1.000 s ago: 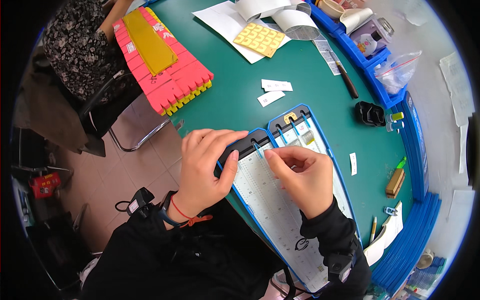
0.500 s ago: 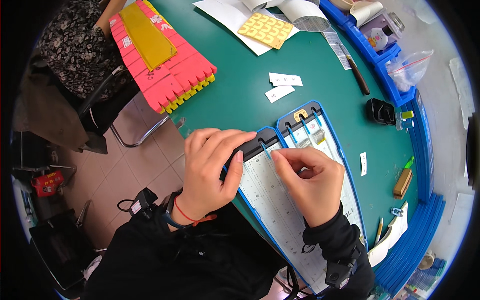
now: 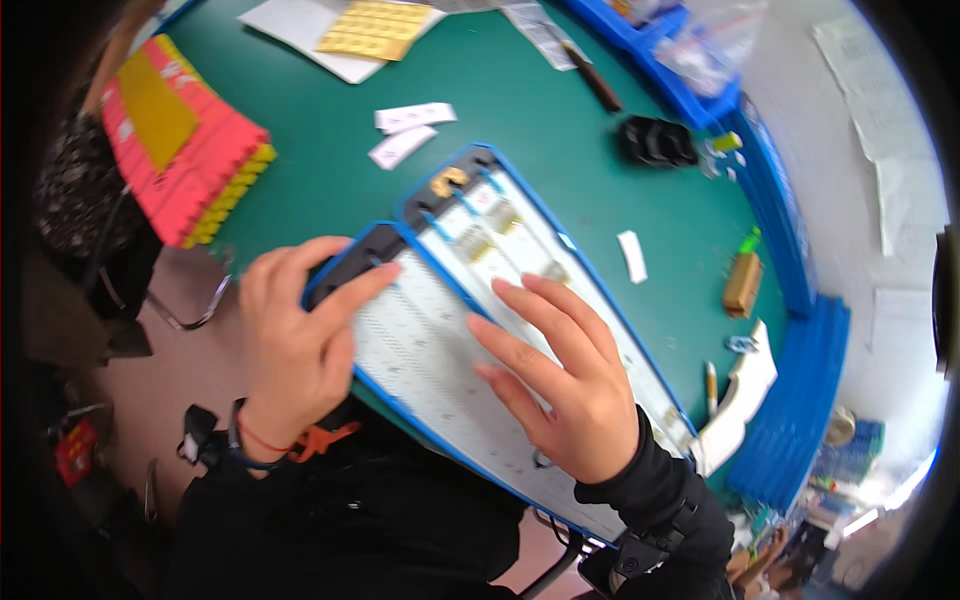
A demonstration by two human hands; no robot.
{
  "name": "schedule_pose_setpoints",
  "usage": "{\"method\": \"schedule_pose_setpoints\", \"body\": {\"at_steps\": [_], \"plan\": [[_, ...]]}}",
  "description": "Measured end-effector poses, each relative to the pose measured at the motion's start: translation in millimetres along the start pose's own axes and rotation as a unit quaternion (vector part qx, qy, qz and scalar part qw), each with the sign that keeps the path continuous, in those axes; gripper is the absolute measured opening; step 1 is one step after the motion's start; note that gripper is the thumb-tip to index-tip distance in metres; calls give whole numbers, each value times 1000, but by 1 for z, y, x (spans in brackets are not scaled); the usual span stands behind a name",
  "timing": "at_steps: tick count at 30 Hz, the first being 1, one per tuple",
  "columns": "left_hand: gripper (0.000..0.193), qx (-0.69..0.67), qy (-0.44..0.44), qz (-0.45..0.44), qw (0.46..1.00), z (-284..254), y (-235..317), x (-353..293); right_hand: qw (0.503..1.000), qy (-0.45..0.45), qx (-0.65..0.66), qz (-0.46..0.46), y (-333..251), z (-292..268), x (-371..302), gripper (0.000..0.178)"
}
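A long white case with blue rims and black end pieces [image 3: 500, 375] lies opened in two halves, slanting across the table. Small coils [image 3: 472, 245] hang on blue loops in its right half. My left hand [image 3: 300, 340] grips the black end of the left half, index finger laid over the top of it. Above the white surface my right hand [image 3: 570, 385] is open, fingers spread and apparently holding nothing. It hides part of the right half. Motion blurs the fingertips and the fine marks on the case.
A pink and yellow foam block [image 3: 185, 150] stands far left. Paper strips [image 3: 405, 145], a yellow sheet [image 3: 375, 28], a dark-handled knife [image 3: 597, 82], a black container [image 3: 655, 142] and a wooden-handled tool [image 3: 742, 285] lie about the green table. Blue strips [image 3: 795, 400] are stacked right.
My right hand has left the loop at the left half's black end, opened and moved nearer. The whole view has shifted, with the case now further left in it.
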State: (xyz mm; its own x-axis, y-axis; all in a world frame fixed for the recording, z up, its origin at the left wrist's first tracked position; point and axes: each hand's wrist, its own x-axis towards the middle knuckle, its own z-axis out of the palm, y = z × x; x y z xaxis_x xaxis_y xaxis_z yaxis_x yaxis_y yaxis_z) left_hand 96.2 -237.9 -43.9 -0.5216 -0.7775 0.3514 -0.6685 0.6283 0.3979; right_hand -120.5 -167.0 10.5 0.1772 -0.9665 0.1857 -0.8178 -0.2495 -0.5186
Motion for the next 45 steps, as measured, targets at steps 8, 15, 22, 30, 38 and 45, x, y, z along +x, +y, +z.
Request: {"method": "schedule_pose_setpoints", "body": {"at_steps": [8,15,22,30,38,45], "plan": [[50,-3,-85,65,994,-7,18,-5,970,31,-118,210,89,-89,-64,12],[54,-17,-106,68,992,3,30,-11,964,-38,-104,243,125,-80,-92,3],[54,-5,-106,104,989,9,38,-5,969,126,-56,206,100,-96,-128,8],[51,-96,-156,149,972,8,114,-16,948,88,-27,305,12,-69,-191,11],[56,-170,-282,280,902,46,191,-52,953,55,-98,282,1,-42,-205,17],[64,-109,-273,309,905,50,187,-53,897,141,-83,410,10,-82,-241,28]]}}
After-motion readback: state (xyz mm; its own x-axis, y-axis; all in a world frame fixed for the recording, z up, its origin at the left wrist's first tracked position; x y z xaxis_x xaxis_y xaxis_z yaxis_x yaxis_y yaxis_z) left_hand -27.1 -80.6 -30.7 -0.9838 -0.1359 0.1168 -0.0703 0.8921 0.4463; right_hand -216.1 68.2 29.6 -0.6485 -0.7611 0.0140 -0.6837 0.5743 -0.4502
